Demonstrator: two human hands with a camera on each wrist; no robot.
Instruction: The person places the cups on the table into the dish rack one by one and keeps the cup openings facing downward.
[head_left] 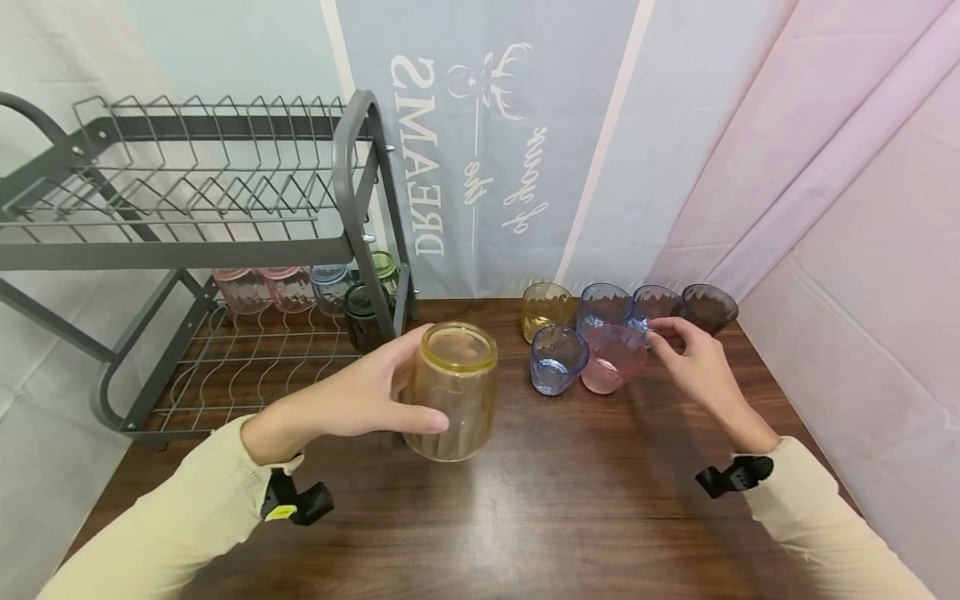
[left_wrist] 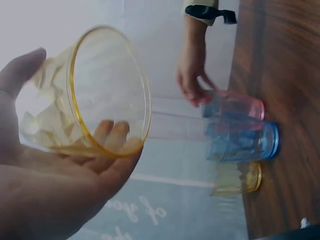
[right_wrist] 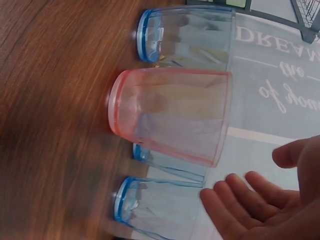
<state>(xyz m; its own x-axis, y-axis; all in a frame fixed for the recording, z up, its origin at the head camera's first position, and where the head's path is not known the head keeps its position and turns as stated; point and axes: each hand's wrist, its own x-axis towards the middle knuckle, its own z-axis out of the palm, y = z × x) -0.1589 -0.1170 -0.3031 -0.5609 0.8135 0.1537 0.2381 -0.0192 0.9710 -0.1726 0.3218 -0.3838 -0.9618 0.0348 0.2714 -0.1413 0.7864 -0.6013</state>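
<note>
In the head view my left hand (head_left: 367,392) grips a yellow drinking glass (head_left: 453,408) round its side, base up and above the table. The left wrist view looks at its yellow rim (left_wrist: 75,100) and open mouth. My right hand (head_left: 697,362) is beside a pink glass (head_left: 611,367), which stands upright in the front row. In the right wrist view, the fingers (right_wrist: 235,200) are loosely bent with nothing between them, apart from the pink glass. A blue glass (head_left: 555,367) stands upright just left of the pink one.
Behind stand a yellow glass (head_left: 543,312), two blue glasses (head_left: 603,304) and a dark glass (head_left: 708,308), along the back curtain (head_left: 465,275). At left is a two-tier grey dish rack (head_left: 187,250); its lower shelf holds several upside-down glasses (head_left: 285,292). Brown wooden table (head_left: 570,500) lies in front.
</note>
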